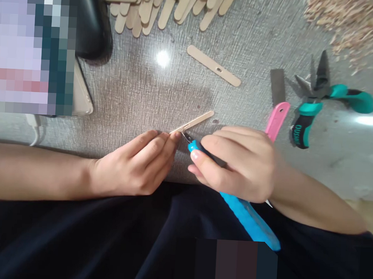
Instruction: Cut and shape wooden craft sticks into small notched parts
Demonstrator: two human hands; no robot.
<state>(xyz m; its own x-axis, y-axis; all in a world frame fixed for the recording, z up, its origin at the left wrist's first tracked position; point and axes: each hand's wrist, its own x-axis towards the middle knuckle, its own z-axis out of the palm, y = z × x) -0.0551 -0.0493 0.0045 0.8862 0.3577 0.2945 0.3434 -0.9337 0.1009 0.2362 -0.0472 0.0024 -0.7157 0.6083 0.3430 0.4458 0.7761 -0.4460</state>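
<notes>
My left hand [138,162] is closed, pinching a wooden craft stick [203,116] by its lower end. The stick slants up to the right and has a small slot cut near my fingertips. My right hand [238,163] grips a blue utility knife [248,217], whose long handle runs down to the right over the dark clothing. The knife's metal tip meets the stick beside the slot, close to my left fingertips. Above lies another craft stick [203,58] with a hole through it. The left end of the held stick is hidden by my fingers.
Many craft sticks [168,9] are heaped at the top. Wood shavings [352,23] cover the upper right. Open pliers [311,106] and a pink-handled blade [278,115] lie right of my hands. A black object [92,22] and a white cable [35,131] are at left.
</notes>
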